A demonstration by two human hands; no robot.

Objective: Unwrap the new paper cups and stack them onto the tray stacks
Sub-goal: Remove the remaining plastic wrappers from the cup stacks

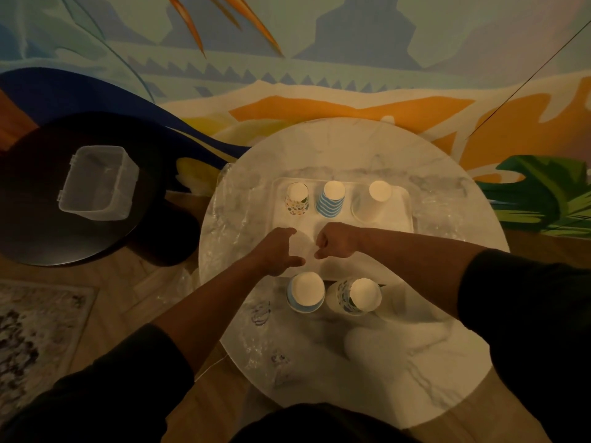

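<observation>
A white tray (396, 215) sits on the round marble table (415, 378). Three upside-down cup stacks stand along its far side: a patterned stack (297, 199), a blue-striped stack (331, 201) and a plain white stack (374, 199). In front of the tray stand a blue stack (305, 294) and a patterned stack (355, 297). Over the tray's near edge, my left hand (276, 251) and my right hand (335, 241) hold a pale white cup stack (305, 246) between them. My left thumb and fingers curve round it and my right fingers are curled at its side. Any wrap on it is hard to make out.
Crumpled clear plastic wrap (236, 219) lies on the table left, right and in front of the tray. A pale white shape (367, 343), possibly more cups, lies near the front. A clear plastic bin (99, 183) stands on a black round side table (38, 219) to the left.
</observation>
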